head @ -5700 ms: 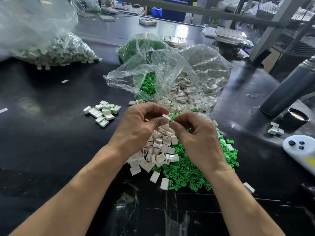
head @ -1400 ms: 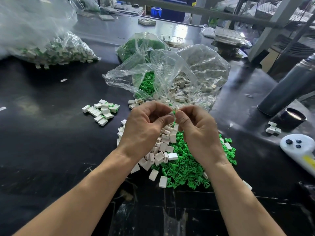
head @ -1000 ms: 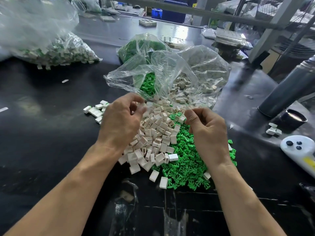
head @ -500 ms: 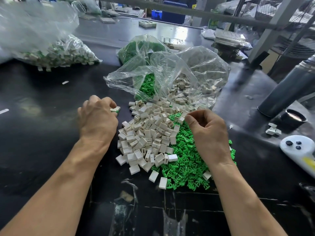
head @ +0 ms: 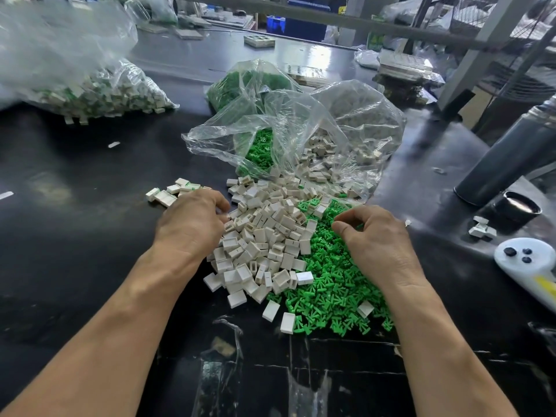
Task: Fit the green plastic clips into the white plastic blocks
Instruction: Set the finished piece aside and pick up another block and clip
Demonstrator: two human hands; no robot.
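Two parts heaps, both hands down.
I see my left hand (head: 192,227) curled into the white blocks (head: 264,236), its grip unclear; my right hand (head: 376,239) hangs loosely curled, holding nothing, over the green clips (head: 331,284) on the tabletop (head: 75,236).

front: plastic bags (head: 301,121) block | right: flask (head: 508,158), cup (head: 518,209)

We see a glossy black table (head: 75,176) with scuffed, worn patches near us, matt white plastic blocks (head: 264,236), bright green plastic clips (head: 331,275) with a slight sheen, and crinkled, shiny clear plastic bags (head: 301,121)
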